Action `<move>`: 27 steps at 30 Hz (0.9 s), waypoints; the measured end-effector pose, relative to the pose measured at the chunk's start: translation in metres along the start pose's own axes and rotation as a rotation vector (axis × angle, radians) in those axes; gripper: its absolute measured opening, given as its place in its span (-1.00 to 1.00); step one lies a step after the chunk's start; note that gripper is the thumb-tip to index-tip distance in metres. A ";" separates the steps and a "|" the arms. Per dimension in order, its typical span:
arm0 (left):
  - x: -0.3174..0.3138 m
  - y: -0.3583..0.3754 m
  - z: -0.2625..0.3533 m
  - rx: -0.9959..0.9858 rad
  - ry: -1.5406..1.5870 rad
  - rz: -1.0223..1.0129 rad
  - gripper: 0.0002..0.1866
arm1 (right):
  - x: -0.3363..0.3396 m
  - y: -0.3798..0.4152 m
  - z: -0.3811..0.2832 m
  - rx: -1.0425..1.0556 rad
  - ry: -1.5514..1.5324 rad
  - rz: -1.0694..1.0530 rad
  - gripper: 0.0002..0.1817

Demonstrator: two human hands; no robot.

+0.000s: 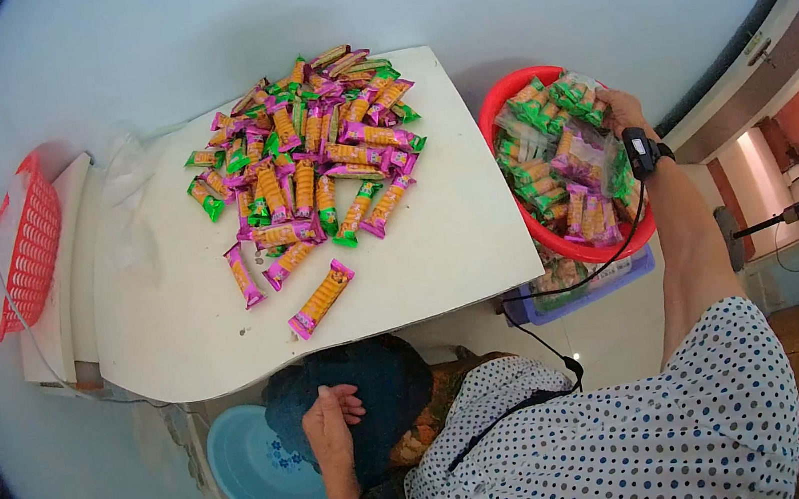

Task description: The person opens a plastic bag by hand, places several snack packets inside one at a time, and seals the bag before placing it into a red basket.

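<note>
My right hand (621,109) is at the right side of a red plastic basket (489,101), its fingers bent in against the contents; what they hold, if anything, is hidden. Inside the basket lie clear bags of wrapped snacks (581,153), some green-ended and some purple-ended. My left hand (331,422) rests over the dark blue cloth (382,383) on my lap, fingers loosely bent and holding nothing. On the white table (180,309) lies a heap of individually wrapped biscuit sticks (309,140) in purple and green wrappers. One purple packet (321,299) sits apart near the front edge.
Under the red basket stands a purple-blue crate (583,300) with more bagged items. A light blue basin (248,481) is on the floor at lower left. Another red basket (28,248) leans by the left wall, near crumpled clear plastic (123,180). A black cable (613,264) runs from my right wrist.
</note>
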State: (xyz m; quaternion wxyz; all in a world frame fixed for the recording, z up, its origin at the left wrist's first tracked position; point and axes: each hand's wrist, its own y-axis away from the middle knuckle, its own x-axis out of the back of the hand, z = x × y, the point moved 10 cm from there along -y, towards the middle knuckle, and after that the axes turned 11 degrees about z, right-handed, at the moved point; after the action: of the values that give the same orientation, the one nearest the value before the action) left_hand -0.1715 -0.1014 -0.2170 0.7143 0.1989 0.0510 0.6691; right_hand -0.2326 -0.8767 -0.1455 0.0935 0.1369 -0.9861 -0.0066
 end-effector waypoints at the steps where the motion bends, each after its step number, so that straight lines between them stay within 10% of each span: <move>1: 0.000 0.001 0.002 -0.009 -0.007 0.002 -0.42 | 0.001 -0.002 -0.002 0.033 0.033 0.005 -0.85; 7: 0.000 0.000 0.005 -0.008 -0.031 0.017 -0.43 | 0.003 0.024 -0.053 0.615 0.857 0.323 -0.65; 13: 0.000 0.000 0.000 -0.017 -0.043 0.038 -0.44 | -0.048 0.116 -0.108 1.304 0.852 0.283 -0.63; 16: 0.000 -0.002 0.000 -0.003 -0.037 0.035 -0.44 | -0.076 0.113 -0.078 1.202 0.823 -0.011 -0.63; 27: -0.001 0.000 0.001 -0.026 -0.062 0.075 -0.47 | -0.076 0.071 -0.029 0.891 0.841 -0.070 -0.56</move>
State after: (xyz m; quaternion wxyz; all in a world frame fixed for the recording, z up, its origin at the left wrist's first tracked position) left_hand -0.1711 -0.1022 -0.2161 0.6924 0.2120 0.0124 0.6896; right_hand -0.1744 -0.7877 -0.1280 0.4083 0.1860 -0.7676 0.4577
